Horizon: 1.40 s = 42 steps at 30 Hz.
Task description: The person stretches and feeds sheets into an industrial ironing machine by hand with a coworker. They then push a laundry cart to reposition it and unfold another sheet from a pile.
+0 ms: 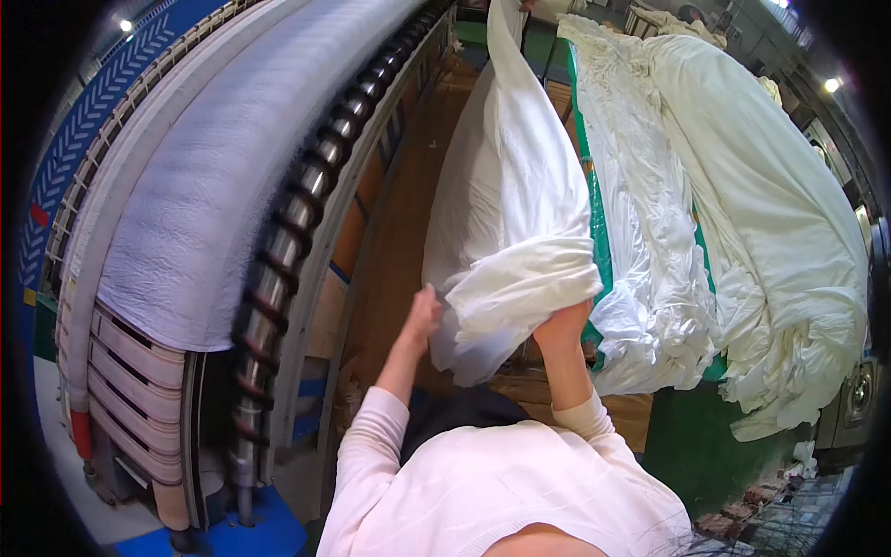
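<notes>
A long white cloth (543, 176) stretches from the top middle down to my hands, its near end bunched and folded. My right hand (562, 327) is closed on the folded end, its fingers partly under the fabric. At the cloth's left edge is my left hand (425, 311), with its fingers pressed together near the hanging fabric; whether it grips the edge is too small to tell. Part of another person's hand (527, 5) shows at the cloth's far end.
On the left runs a long machine with a padded white surface (200, 204) and a spiral-wrapped metal roller (302, 209). Heaps of white cloth (761, 186) lie on green-edged supports to the right. Brown flooring (394, 213) shows between machine and cloth.
</notes>
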{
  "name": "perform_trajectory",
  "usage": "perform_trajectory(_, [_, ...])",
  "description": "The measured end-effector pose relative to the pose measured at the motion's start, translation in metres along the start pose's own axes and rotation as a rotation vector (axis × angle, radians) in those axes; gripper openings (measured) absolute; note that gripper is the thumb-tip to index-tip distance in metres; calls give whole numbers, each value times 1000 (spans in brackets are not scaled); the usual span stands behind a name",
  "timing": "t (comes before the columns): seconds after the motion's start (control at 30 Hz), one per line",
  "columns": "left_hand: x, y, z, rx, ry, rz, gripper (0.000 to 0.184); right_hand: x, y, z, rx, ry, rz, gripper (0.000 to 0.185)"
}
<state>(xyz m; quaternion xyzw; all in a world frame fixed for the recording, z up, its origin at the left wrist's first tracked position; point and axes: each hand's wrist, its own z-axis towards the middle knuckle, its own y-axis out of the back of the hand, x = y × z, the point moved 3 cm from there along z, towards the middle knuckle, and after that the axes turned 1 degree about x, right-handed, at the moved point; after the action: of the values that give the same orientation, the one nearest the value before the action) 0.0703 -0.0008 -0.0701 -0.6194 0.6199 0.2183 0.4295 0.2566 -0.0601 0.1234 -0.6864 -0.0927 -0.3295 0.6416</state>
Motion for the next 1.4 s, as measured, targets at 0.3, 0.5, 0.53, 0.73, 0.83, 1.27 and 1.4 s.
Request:
perform_trajectory(0.3, [-29,-27,-42,276,-121,-540,69,0,56,15,-115,139,-441,30])
perform_trajectory(0.5, [-65,33,-80,-121,-424,9,48,3,79,2,13,333,-1141,42])
perform_trajectory(0.53, [-79,34,-95,-105,-426,23,46,1,94,-3,14,359,-1209,41])
perform_trajectory(0.73, [-136,23,-162,-64,-631,344,30,-3,160,-29,-130,236,-1476,25])
perform_trajectory(0.83, [-146,13,-164,-130,-905,242,15,-10,167,-37,-28,244,-1579,13])
perform_trajectory(1.27, [-52,34,-144,-212,-416,-218,29,-26,248,-81,110,-25,-1805,6])
perform_trajectory(1.4, [29,108,-117,-441,-159,-359,29,-56,257,-83,269,-156,-1868,6])
